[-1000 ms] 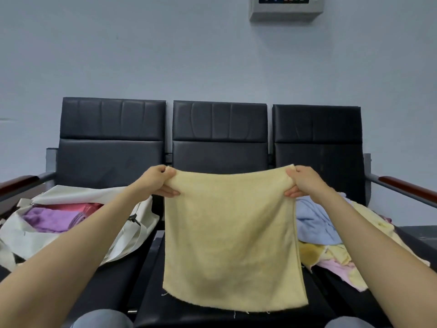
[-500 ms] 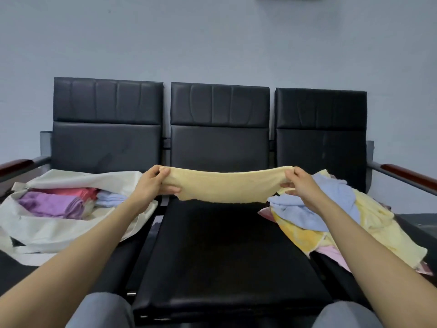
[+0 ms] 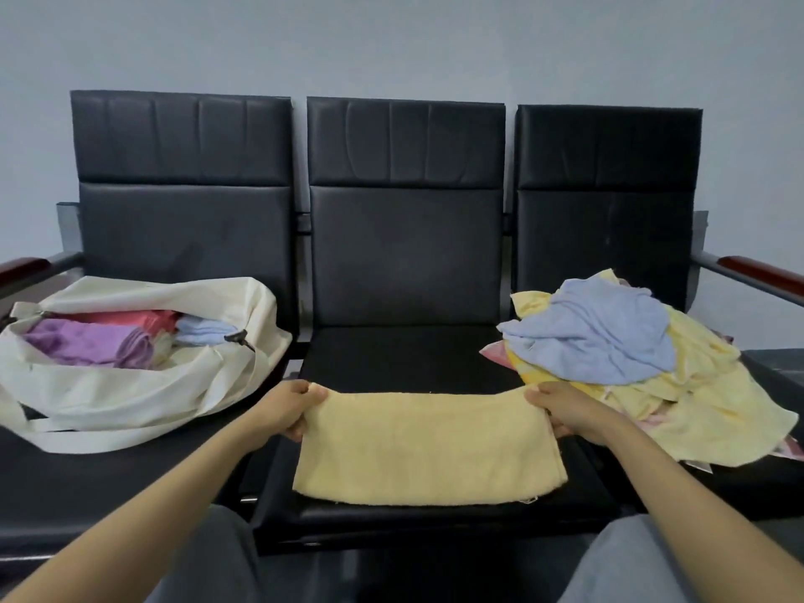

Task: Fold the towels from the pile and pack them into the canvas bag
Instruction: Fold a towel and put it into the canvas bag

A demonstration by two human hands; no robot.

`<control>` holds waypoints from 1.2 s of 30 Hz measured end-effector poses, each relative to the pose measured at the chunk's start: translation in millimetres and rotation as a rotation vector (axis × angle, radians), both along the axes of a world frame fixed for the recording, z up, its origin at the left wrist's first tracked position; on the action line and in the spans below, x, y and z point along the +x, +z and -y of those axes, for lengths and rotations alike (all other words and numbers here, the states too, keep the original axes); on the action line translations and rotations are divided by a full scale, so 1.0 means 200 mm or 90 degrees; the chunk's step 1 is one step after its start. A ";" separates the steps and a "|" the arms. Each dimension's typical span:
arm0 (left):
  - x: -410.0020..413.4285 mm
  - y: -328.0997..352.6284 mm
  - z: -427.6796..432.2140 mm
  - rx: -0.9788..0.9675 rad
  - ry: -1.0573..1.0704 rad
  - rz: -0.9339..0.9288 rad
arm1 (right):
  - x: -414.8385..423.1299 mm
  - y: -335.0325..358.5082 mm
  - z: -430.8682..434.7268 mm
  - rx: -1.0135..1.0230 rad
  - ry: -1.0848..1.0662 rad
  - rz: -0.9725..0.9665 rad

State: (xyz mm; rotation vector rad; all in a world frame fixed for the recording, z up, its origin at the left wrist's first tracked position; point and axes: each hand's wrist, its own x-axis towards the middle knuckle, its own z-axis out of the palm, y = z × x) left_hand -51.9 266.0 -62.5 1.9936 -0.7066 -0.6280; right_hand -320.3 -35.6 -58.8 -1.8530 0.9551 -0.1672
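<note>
Both hands (image 3: 285, 411) (image 3: 561, 411) outstretched, fingers (image 3: 300, 387) pinching yellow towel (image 3: 428, 450) corners.

Nubby terry towel (image 3: 428, 450); smooth leatherette seat (image 3: 404, 359)

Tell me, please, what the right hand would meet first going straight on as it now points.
The right hand, gripping the yellow towel, points forward-left over the middle seat; it would probably reach its backrest first, though depth is unclear.

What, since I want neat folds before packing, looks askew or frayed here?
The yellow towel on the middle seat, pinched by the left hand and right hand, is folded unevenly: its right edges don't line up, and loose threads trail from its near right corner. Nothing else stands out.
</note>
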 end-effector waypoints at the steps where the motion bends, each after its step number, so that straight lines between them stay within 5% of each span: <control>1: 0.01 -0.04 0.02 0.019 0.009 0.001 | 0.01 -0.04 0.01 0.006 -0.006 -0.021; 5: 0.02 -0.13 0.09 0.092 0.014 0.073 | 0.08 -0.14 0.05 -0.013 -0.024 -0.078; 16: 0.27 -0.16 0.33 0.010 0.101 0.047 | 0.34 -0.15 0.22 -0.142 -0.076 -0.091; 29: 0.29 -0.26 0.33 0.353 0.052 0.132 | 0.39 -0.34 0.15 -0.519 0.019 -0.319; 33: 0.24 -0.25 0.33 0.381 0.037 0.092 | 0.39 -0.37 0.03 -0.677 0.041 -0.406; 36: 0.24 -0.28 0.32 0.344 0.022 0.133 | 0.40 -0.36 -0.04 -0.657 0.094 -0.407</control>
